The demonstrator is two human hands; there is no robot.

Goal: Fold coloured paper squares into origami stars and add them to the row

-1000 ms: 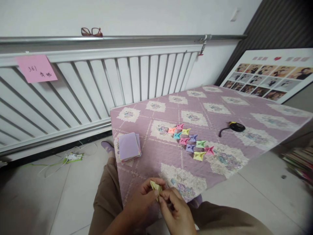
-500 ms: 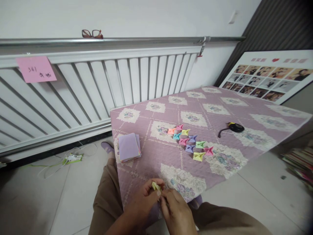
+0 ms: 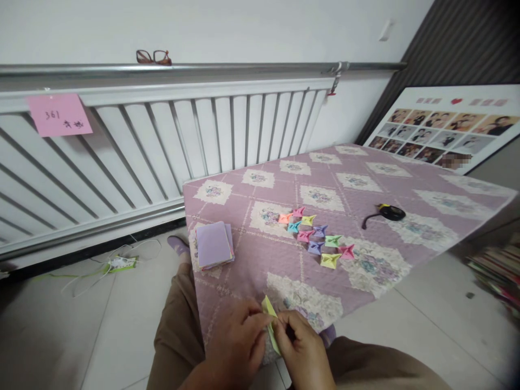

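Note:
At the near edge of the table, a folded piece of yellow paper (image 3: 270, 311) stands upright between my hands, long and narrow. My right hand (image 3: 303, 346) pinches it from the right with thumb and fingers. My left hand (image 3: 238, 338) is closed on its left side, its fingertips against the paper, slightly blurred. Beyond them several small folded paper shapes (image 3: 330, 260) in pink, blue, purple, green, orange and yellow stand in two slanting rows. To the left lies a stack of square coloured paper (image 3: 214, 245) with a purple sheet on top.
A purple flowered cloth (image 3: 252, 265) covers the table. A black and yellow object with a strap (image 3: 392, 212) lies to the right. Behind stand a white radiator (image 3: 203, 130) and a photo board (image 3: 442, 127). Glasses (image 3: 153, 57) rest on the pipe; a power strip (image 3: 122, 263) is on the floor.
The yellow paper has gone from a small compact form to a longer, upright strip. My left hand has shifted left and down, and my right hand slightly right.

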